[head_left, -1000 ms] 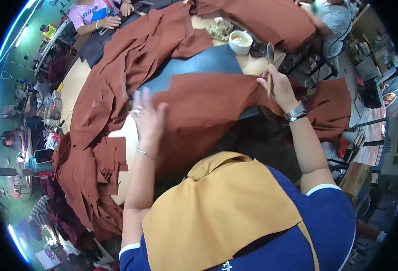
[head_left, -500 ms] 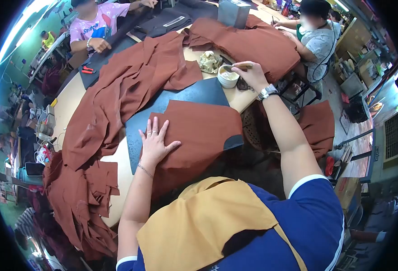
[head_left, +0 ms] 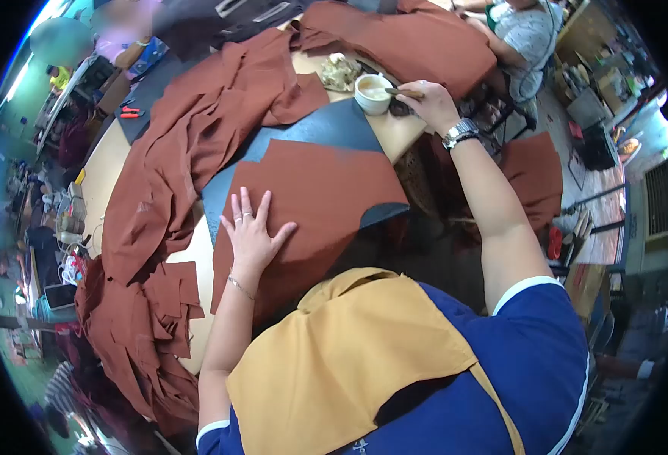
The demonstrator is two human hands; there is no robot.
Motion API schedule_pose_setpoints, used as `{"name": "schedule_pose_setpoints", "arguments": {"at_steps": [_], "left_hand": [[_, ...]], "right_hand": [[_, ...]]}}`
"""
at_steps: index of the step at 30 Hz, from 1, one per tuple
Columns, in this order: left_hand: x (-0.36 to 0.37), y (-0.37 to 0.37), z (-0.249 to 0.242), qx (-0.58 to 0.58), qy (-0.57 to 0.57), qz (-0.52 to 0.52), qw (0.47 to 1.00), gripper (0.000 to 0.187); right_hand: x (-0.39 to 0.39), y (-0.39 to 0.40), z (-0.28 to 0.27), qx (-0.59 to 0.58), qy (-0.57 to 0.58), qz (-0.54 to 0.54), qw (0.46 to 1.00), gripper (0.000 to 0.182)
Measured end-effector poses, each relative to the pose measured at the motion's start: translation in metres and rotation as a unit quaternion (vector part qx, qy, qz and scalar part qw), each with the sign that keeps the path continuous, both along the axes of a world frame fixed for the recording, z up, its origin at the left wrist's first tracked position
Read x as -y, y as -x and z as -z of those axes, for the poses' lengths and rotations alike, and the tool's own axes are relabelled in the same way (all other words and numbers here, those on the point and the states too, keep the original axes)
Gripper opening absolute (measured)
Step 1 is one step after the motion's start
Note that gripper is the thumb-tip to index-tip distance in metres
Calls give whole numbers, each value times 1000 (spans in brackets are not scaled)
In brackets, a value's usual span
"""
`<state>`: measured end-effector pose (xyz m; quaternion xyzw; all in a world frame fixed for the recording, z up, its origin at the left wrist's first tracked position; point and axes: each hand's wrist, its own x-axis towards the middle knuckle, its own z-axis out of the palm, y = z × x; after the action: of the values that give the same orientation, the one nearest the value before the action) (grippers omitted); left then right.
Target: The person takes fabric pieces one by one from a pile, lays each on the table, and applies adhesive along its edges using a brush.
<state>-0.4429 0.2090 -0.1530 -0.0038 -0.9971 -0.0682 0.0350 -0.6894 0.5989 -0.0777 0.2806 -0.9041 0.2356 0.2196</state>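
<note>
My left hand (head_left: 253, 233) lies flat with spread fingers on a reddish-brown fabric piece (head_left: 315, 186), which rests over a dark bluish board (head_left: 334, 126). Closed around a brush with a brown handle (head_left: 406, 94), my right hand (head_left: 431, 106) is beside a white cup (head_left: 373, 94) holding a pale substance. The brush's far end reaches into the cup's opening. A crumpled pale lump (head_left: 341, 73) sits just left of the cup.
Long reddish-brown fabric (head_left: 197, 136) drapes across the left of the table (head_left: 112, 161), with cut pieces (head_left: 140, 326) piled below. More brown fabric (head_left: 402, 45) lies beyond the cup. Red-handled clippers (head_left: 131, 112) are at the upper left. Other people are across and at the right.
The view has tilted down, so the table sits higher in the frame. My right hand has drawn slightly back from the cup, with the brush more visible. My left hand stays on the fabric.
</note>
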Motion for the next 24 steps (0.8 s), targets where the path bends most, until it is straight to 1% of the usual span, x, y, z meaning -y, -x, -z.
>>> {"name": "schedule_pose_setpoints", "arguments": {"at_steps": [1, 3, 4, 5, 6, 7, 10, 12, 13, 15, 17, 19, 22, 24], "left_hand": [[-4, -1, 3, -18, 37, -12, 999, 93], [-19, -6, 1, 19, -8, -16, 1000, 93], [-24, -10, -1, 38, -29, -20, 999, 93], [-24, -9, -1, 39, -28, -6, 999, 93], [-23, -4, -1, 39, -28, 8, 999, 92], [-24, 3, -1, 37, -29, 20, 999, 92], [-29, 22, -1, 38, -23, 59, 997, 95], [-33, 29, 0, 35, -23, 77, 996, 96], [-35, 31, 1, 32, -25, 83, 996, 96], [-37, 33, 3, 27, -29, 91, 995, 96], [-37, 34, 5, 23, -31, 97, 995, 96], [-37, 34, 4, 27, -33, 95, 995, 96], [-38, 33, 4, 28, -35, 97, 994, 96], [-36, 36, 4, 26, -32, 99, 994, 96]], "right_hand": [[3, -13, -1, 14, -6, 19, 1000, 22], [10, -40, 0, 114, 108, 6, 988, 23], [12, -55, -2, 177, 153, 7, 972, 25], [14, -75, -7, 210, 213, -3, 954, 26], [16, -97, -12, 272, 323, 9, 907, 26], [18, -119, -18, 325, 427, 20, 844, 25], [8, -181, -31, 345, 490, 61, 798, 23], [-7, -210, -14, 256, 361, 74, 894, 20], [-9, -223, -12, 209, 290, 79, 930, 18], [-2, -246, -15, 198, 226, 79, 951, 15], [11, -253, -12, 154, 224, 50, 961, 15], [17, -251, -1, 147, 205, 37, 967, 13], [21, -254, -4, 161, 139, 24, 977, 10], [14, -258, -12, 164, 98, 55, 980, 9]]}}
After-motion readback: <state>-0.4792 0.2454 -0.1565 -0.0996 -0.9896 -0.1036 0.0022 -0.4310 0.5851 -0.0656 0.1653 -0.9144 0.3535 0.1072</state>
